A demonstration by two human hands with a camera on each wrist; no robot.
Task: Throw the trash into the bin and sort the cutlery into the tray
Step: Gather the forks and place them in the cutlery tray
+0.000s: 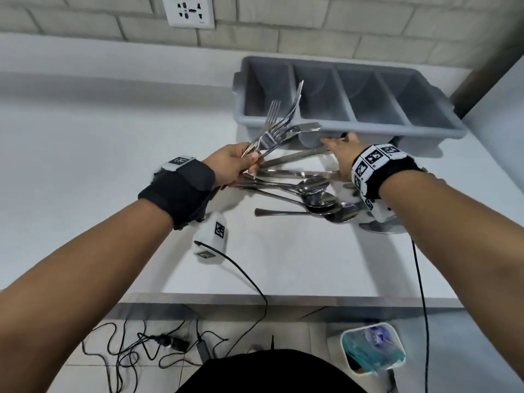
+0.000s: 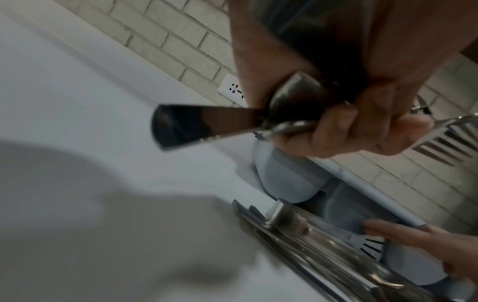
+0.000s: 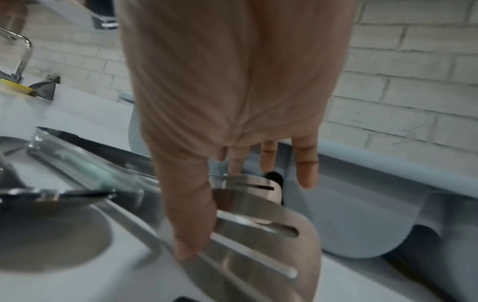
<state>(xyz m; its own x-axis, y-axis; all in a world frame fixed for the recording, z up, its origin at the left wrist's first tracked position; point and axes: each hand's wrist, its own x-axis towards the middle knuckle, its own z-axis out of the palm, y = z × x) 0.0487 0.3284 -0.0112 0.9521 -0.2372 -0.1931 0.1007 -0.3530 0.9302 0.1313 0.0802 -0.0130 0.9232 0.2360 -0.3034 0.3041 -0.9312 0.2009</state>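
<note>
My left hand (image 1: 253, 162) grips a bunch of steel forks (image 1: 279, 124) by their handles, tines fanned up toward the grey four-compartment tray (image 1: 368, 124). The left wrist view shows the same fist (image 2: 349, 130) round the fork handles (image 2: 207, 124). My right hand (image 1: 337, 146) reaches with straight fingers to the foot of the tray's front wall. In the right wrist view its thumb (image 3: 186, 245) rests on fork heads (image 3: 258, 235) lying there beside the tray (image 3: 349, 204). Several spoons (image 1: 314, 191) lie heaped on the counter between my hands. All tray compartments look empty.
A white bin (image 1: 371, 350) holding plastic trash stands on the floor at the lower right. Long steel handles (image 1: 295, 156) lie between the spoons and the tray. A wall socket (image 1: 188, 11) sits at the back. Cables (image 1: 158, 344) trail over the floor below the counter edge.
</note>
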